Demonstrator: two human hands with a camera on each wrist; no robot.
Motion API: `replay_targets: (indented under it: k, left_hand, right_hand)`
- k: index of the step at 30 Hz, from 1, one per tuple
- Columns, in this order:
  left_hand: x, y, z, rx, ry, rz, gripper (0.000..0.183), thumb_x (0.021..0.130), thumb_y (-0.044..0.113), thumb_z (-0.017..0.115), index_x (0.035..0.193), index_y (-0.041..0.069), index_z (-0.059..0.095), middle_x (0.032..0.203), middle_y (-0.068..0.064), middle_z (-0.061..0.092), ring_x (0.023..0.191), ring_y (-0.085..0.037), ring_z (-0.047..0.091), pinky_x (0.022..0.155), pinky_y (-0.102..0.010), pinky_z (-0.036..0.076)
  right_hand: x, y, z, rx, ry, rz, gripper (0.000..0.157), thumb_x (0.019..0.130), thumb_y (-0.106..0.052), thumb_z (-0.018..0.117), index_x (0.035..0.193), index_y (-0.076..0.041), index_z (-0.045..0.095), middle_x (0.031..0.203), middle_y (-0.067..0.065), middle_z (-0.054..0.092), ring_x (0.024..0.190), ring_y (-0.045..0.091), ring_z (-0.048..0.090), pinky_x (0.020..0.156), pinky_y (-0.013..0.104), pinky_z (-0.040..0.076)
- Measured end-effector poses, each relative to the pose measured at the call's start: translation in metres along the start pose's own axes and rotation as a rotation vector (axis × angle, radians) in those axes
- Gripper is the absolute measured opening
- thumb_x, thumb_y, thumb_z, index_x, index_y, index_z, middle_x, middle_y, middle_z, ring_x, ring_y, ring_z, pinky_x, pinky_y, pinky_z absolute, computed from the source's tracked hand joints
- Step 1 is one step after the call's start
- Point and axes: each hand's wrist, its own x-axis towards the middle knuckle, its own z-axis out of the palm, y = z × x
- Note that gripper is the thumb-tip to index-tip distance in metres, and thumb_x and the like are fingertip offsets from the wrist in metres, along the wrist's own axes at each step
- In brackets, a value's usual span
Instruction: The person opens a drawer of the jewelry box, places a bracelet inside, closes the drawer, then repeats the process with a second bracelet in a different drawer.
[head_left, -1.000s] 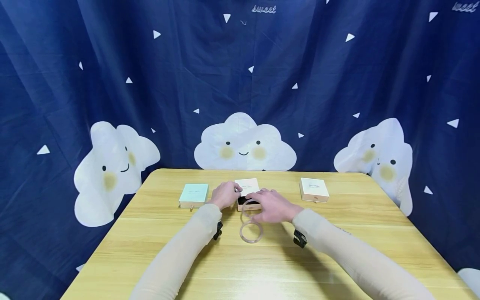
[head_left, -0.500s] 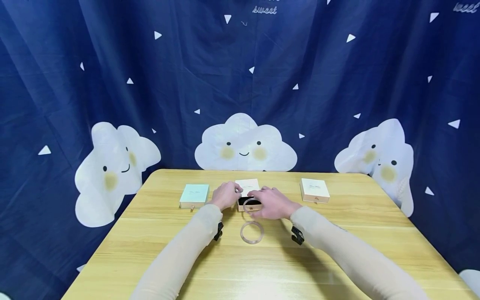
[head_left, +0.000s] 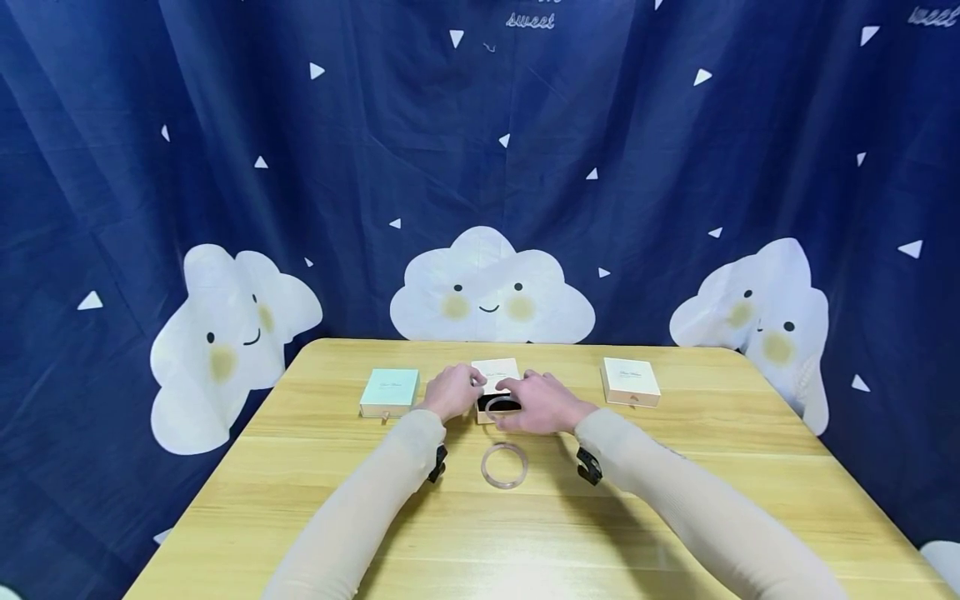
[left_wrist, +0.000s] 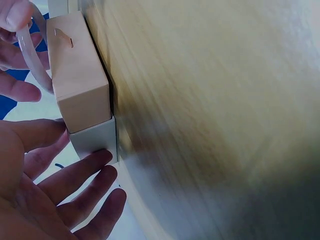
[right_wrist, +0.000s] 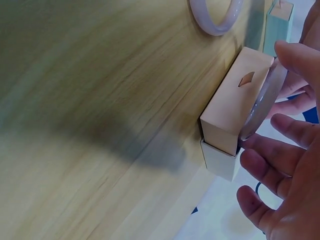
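Observation:
A white jewellery box [head_left: 495, 367] stands at the far middle of the table, its pink drawer [left_wrist: 80, 65] pulled out toward me to show a black inside. My left hand [head_left: 452, 392] holds the box's left side, thumb at the top edge and fingertips along the side wall. Between thumb and fingers, my right hand [head_left: 540, 404] grips a pale pinkish bangle [right_wrist: 265, 102]. That bangle is tilted at the drawer's opening, its lower edge right at the black inside. A second bangle [head_left: 505, 485] lies flat on the wood in front of the box.
To the left of the hands is a mint-green box [head_left: 390, 390] with a small pull tab. Another white box [head_left: 630, 379] sits at the right, both shut. Behind the wooden table [head_left: 285, 467] hangs a dark blue curtain [head_left: 480, 125] with clouds.
My right hand has moved slightly away from me with the bangle, bringing it from in front of the drawer to over its opening. The left hand and box stay in place.

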Motion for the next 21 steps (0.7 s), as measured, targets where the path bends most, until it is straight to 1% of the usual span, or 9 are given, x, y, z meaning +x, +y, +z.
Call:
replay_targets:
  k: [7,12,18,21]
  left_hand:
    - [0.0003,-0.0004,0.0001,-0.009,-0.006,-0.003,0.024,0.095,0.024,0.065,0.116,0.021,0.076,0.117,-0.001,0.074,0.083,-0.017,0.062,0.073,-0.039,0.05]
    - [-0.0003,0.0001,-0.0001,-0.016,-0.013,-0.013,0.023,0.096,0.025,0.065,0.116,0.021,0.075,0.116,-0.002,0.074,0.08,-0.016,0.062,0.069,-0.036,0.048]
    - [0.0009,-0.0005,0.001,-0.014,-0.013,-0.011,0.023,0.096,0.025,0.065,0.116,0.021,0.075,0.114,-0.002,0.074,0.08,-0.016,0.062,0.073,-0.04,0.051]
    - [0.0014,-0.0007,0.0014,-0.014,-0.012,-0.012,0.023,0.096,0.024,0.065,0.116,0.02,0.075,0.113,-0.001,0.074,0.078,-0.016,0.061,0.072,-0.039,0.05]
  right_hand:
    - [0.0043,0.0009,0.0036,-0.053,0.023,-0.002,0.07,0.087,-0.063,0.066,0.137,-0.014,0.061,0.108,0.005,0.075,0.1,0.023,0.061,0.088,0.046,0.049]
    - [0.0068,0.0008,0.0054,-0.08,0.034,0.0,0.07,0.087,-0.065,0.065,0.136,-0.014,0.063,0.11,0.006,0.075,0.101,0.025,0.063,0.089,0.048,0.049]
    - [0.0074,-0.0017,0.005,-0.116,0.026,0.023,0.072,0.087,-0.067,0.063,0.136,-0.015,0.063,0.112,0.005,0.075,0.101,0.024,0.063,0.091,0.047,0.049]
    - [0.0067,-0.003,0.004,-0.123,0.028,0.027,0.071,0.087,-0.067,0.063,0.135,-0.014,0.064,0.111,0.005,0.075,0.099,0.023,0.063,0.09,0.047,0.049]
